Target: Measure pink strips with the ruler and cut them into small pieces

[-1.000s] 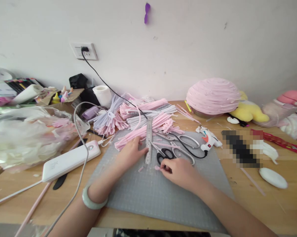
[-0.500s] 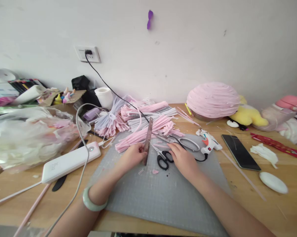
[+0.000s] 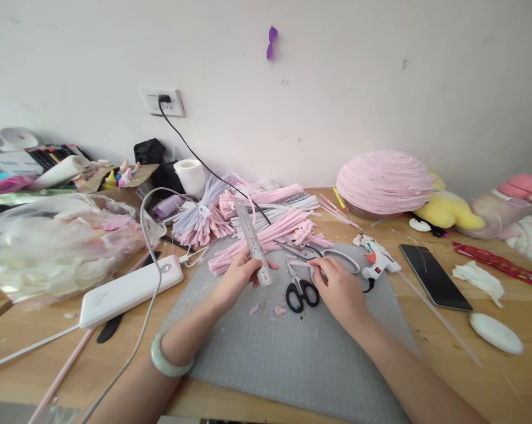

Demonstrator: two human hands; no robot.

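Observation:
My left hand [image 3: 241,275] grips a metal ruler [image 3: 251,242], which is tilted with its far end over the bundles of fuzzy sticks. Fingers and thumb of my right hand [image 3: 336,285] are pinched together beside the black-handled scissors [image 3: 301,292]; a short pink piece [image 3: 301,264] reaches to the fingertips, and whether they grip it is hard to tell. Larger grey-handled scissors [image 3: 340,257] lie just behind that hand. Pink fuzzy sticks [image 3: 266,238] are piled at the back of the grey cutting mat [image 3: 287,359]. Small pink scraps [image 3: 280,310] lie on the mat.
A white power bank [image 3: 131,291] with a looping cable and a plastic bag [image 3: 58,247] are on the left. To the right are a glue gun [image 3: 378,262], a phone [image 3: 434,277], a white oval object [image 3: 495,333] and a pink dome [image 3: 384,181]. A black cord crosses the back.
The ruler has turned its flat, silvery face to view and now leans left. My right fingers have closed into a pinch near the pink piece. The whole view has shifted slightly.

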